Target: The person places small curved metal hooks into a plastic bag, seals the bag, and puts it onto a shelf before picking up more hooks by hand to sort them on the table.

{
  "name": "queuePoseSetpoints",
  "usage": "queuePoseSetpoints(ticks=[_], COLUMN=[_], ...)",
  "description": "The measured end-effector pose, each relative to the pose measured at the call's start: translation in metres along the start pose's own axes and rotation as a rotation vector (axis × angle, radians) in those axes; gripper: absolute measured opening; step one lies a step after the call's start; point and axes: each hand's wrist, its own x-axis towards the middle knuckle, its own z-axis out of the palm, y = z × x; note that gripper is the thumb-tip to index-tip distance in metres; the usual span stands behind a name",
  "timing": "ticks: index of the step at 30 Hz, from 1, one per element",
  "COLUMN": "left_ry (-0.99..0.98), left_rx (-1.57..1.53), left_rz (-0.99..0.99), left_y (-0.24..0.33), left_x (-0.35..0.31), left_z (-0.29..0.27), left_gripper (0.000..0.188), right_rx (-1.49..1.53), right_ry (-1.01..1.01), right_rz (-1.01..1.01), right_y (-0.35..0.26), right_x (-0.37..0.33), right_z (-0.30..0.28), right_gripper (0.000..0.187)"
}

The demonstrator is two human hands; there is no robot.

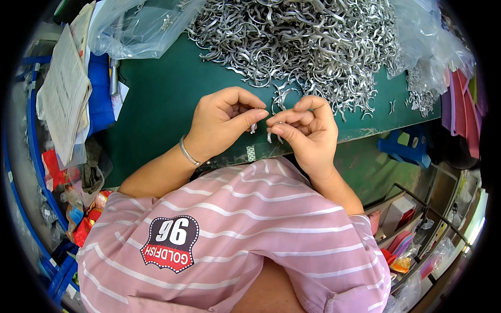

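Note:
Both hands meet over the near edge of a green table (156,99). My left hand (222,120), a silver bangle on its wrist, is closed in a pinch on a small silver metal piece (253,128) that pokes out below the fingertips. Close beside it, my right hand (308,130) pinches a curved silver metal piece (270,137), partly hidden by the fingers. Just beyond the hands lies a big heap of curved silver metal pieces (308,47). A few ring-like curved pieces (284,96) sit at the heap's near edge.
Clear plastic bags (141,31) lie at the far left and far right. Smaller metal parts (421,96) are piled at the right. Folded newspapers (65,94) rest at the left. A blue plastic stool (404,146) stands right of the table, near shelving with packets.

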Motion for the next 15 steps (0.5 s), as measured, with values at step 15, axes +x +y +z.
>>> queuePoseSetpoints(ticks=[15], left_ry=[0.109], left_rx=[-0.038], left_rz=[0.068], left_y=[-0.006], left_x=[0.002], left_z=[-0.001], left_gripper=[0.010], right_rx=[-0.998], right_ry=[-0.147], right_rz=[-0.162], right_y=[-0.015], right_x=[-0.005], right_z=[-0.014], right_gripper=[0.014])
